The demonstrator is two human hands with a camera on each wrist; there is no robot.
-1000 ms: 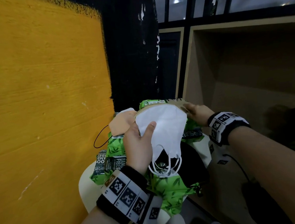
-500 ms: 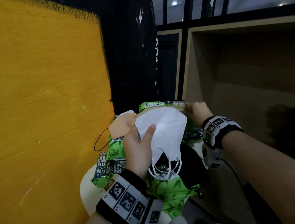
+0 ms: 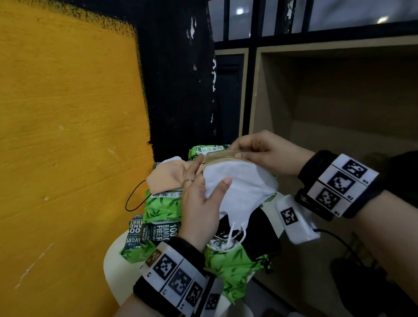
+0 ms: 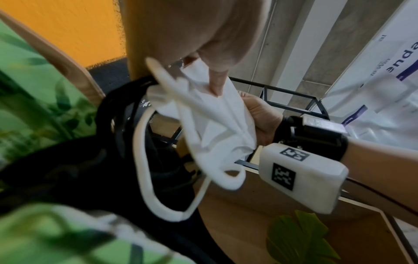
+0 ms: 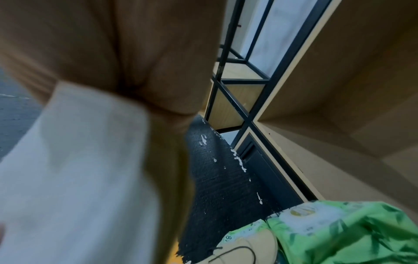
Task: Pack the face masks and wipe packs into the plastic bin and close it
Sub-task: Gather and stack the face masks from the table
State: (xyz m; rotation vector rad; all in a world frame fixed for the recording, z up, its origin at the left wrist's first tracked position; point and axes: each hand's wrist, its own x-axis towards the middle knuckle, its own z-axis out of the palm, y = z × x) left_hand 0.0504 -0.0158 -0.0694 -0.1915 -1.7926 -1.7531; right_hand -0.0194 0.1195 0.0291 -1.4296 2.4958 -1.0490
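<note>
My left hand (image 3: 205, 183) holds a white face mask (image 3: 245, 188), thumb on its front and fingers behind; its ear loops hang down (image 4: 181, 178). Behind it lies a tan mask (image 3: 222, 155), and my right hand (image 3: 249, 150) pinches its top edge. A peach mask (image 3: 164, 178) with a black loop lies to the left. A black mask (image 3: 253, 232) sits below the white one. Green wipe packs (image 3: 162, 209) are heaped underneath, and one shows in the right wrist view (image 5: 339, 230). No plastic bin is in view.
The heap rests on a small white round stool (image 3: 114, 266). A yellow wall (image 3: 52, 145) stands close on the left and a black pillar (image 3: 177, 85) behind. An open wooden shelf compartment (image 3: 349, 109) is to the right, with dark items low on the right.
My right hand has slid left from the masks' far right corner onto their top edge. My left hand keeps its hold on the white mask, which now lies flatter.
</note>
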